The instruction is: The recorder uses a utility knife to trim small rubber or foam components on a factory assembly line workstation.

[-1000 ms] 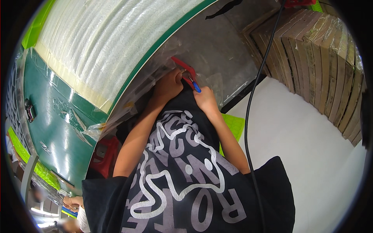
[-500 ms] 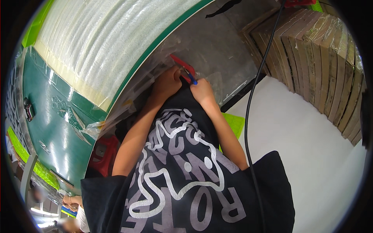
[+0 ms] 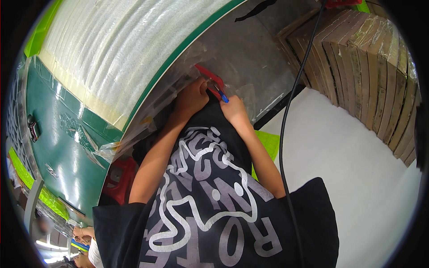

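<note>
In front of my lap, my left hand (image 3: pixel 194 95) is closed, with thumb and fingers pinched together. What it pinches, if anything, is too small to make out. My right hand (image 3: pixel 234 110) is closed too, gripping a slim tool with a blue end (image 3: pixel 224 98); its kind does not show, and my fingers hide part of it. Just beyond both hands is a red plastic piece (image 3: pixel 215 77), perhaps the rim of a container. Crumpled clear plastic (image 3: pixel 245 91) lies around it, and more clear plastic film (image 3: pixel 154 114) hangs beside my left forearm.
To the left is a green worktable (image 3: pixel 67 156) bearing white foam sheeting (image 3: pixel 120 35). Brown slabs (image 3: pixel 357 71) stand stacked at the far right. A black cable (image 3: pixel 292 96) crosses in front of my right side. Another person's hand (image 3: pixel 83 232) shows at the lower left.
My right hand has shifted slightly down and to the right, with the blue-ended tool in it. My left hand stays almost in place.
</note>
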`<state>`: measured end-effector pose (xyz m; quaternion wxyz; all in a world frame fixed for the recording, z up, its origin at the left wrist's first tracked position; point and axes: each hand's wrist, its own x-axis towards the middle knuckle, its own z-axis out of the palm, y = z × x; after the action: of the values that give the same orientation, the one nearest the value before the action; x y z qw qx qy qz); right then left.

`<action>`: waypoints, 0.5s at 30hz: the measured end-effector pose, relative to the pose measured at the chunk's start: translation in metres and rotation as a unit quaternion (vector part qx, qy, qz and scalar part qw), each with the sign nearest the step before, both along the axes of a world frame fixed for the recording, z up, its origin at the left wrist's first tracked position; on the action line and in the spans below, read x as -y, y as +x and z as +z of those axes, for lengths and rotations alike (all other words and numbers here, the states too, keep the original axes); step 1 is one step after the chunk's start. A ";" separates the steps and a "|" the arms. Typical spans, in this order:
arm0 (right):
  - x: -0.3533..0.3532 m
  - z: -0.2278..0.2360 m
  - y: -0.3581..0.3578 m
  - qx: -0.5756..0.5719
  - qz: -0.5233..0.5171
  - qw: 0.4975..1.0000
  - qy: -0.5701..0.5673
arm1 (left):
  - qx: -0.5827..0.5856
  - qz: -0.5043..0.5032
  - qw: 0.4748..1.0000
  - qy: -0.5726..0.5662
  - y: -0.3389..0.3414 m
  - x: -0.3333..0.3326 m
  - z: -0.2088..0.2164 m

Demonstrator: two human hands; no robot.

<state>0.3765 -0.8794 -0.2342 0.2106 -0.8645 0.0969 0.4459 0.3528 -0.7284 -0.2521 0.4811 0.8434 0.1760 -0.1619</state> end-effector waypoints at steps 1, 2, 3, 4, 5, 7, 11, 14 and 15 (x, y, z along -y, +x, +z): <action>-0.004 -0.004 0.004 0.016 0.009 1.000 0.002 | 0.003 0.008 1.000 0.008 0.002 0.000 0.000; -0.006 -0.006 0.006 0.032 0.019 0.999 0.004 | 0.006 0.015 1.000 0.016 0.002 0.000 0.001; -0.005 -0.006 0.005 0.032 0.020 0.999 0.005 | 0.007 0.016 1.000 0.016 0.002 0.000 0.000; -0.004 -0.005 0.002 0.034 0.008 0.999 0.011 | 0.006 0.006 1.000 0.012 0.001 0.000 -0.001; -0.003 -0.004 -0.001 0.035 -0.004 0.999 0.017 | 0.006 -0.003 1.000 0.008 0.000 0.000 -0.002; -0.002 0.002 -0.002 0.019 -0.004 1.000 0.010 | -0.004 -0.004 1.000 0.010 0.001 0.000 0.002; -0.007 -0.008 0.007 0.041 0.027 0.999 -0.008 | -0.004 0.011 1.000 0.008 0.005 -0.002 0.003; -0.006 -0.006 0.003 0.044 0.025 0.999 0.002 | 0.013 0.001 1.000 0.001 -0.001 0.000 -0.003; -0.005 -0.003 0.001 0.045 0.026 0.999 0.004 | 0.014 0.002 1.000 0.003 0.000 -0.001 -0.001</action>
<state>0.3775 -0.8749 -0.2370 0.2067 -0.8850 0.0633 0.4123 0.3523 -0.7274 -0.2533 0.4814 0.8467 0.1711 -0.1489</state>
